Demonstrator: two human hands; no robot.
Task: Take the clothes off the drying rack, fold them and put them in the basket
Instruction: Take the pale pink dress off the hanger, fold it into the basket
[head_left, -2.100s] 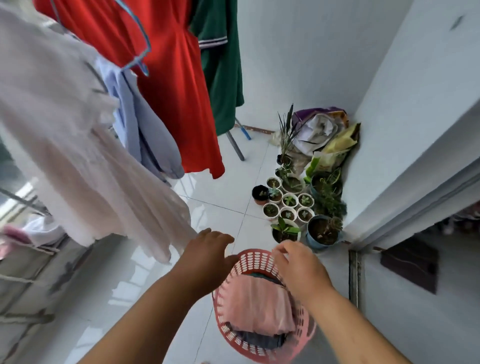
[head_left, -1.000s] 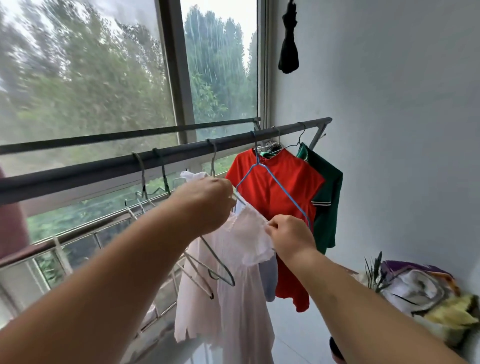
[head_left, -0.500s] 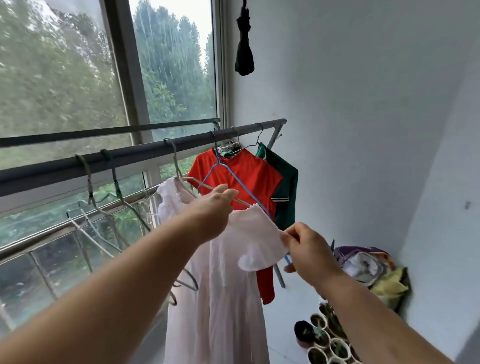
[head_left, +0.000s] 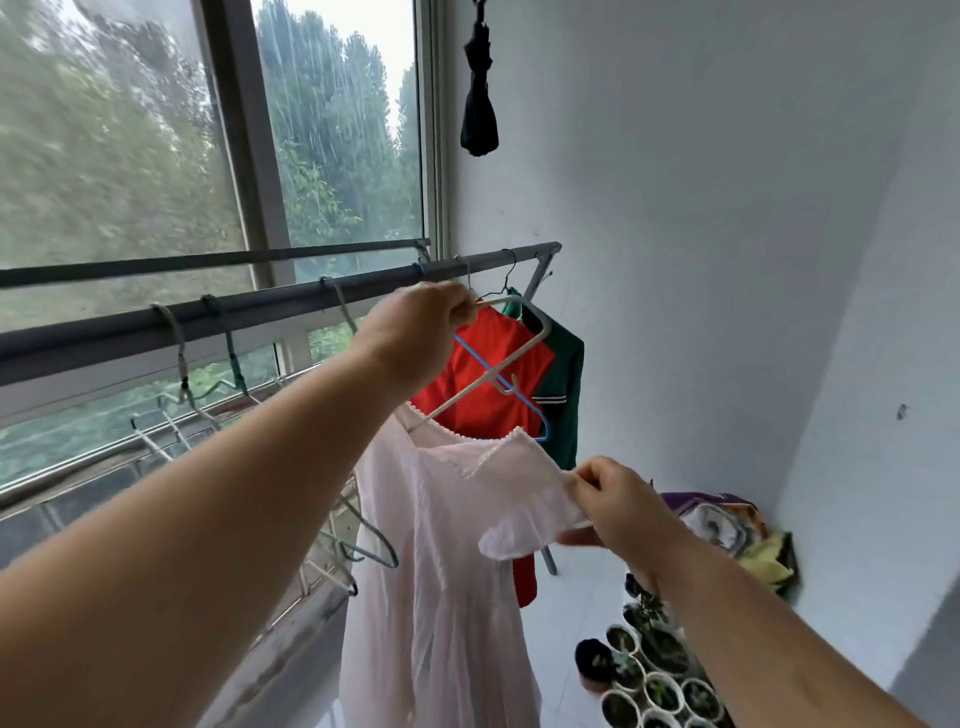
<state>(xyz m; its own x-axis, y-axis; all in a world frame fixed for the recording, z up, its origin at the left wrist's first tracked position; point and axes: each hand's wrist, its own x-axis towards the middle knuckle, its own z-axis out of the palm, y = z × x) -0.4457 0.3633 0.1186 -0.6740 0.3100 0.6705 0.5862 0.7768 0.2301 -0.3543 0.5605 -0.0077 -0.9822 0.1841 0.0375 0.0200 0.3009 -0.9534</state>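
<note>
A long sheer pale pink dress (head_left: 441, 571) hangs in front of me. My left hand (head_left: 415, 332) grips a white hanger (head_left: 511, 353), lifted and tilted, with one end still inside the dress's neckline. My right hand (head_left: 618, 506) pinches the dress's short sleeve (head_left: 524, 530) lower right. Behind them a red garment (head_left: 488, 384) and a green garment (head_left: 563, 384) hang on the dark rail of the drying rack (head_left: 182, 327). The basket is out of view.
Several empty hangers (head_left: 182, 364) hang on the rail and on a lower rail by the window. Small plant pots (head_left: 654, 680) stand on the floor at lower right, a pile of cloth (head_left: 727, 525) in the corner. A black folded umbrella (head_left: 479, 104) hangs high on the wall.
I went from the basket on the floor up to the rack. My left hand has pulled the white hanger up and half out of the pink dress; my right hand drew the sleeve down and right.
</note>
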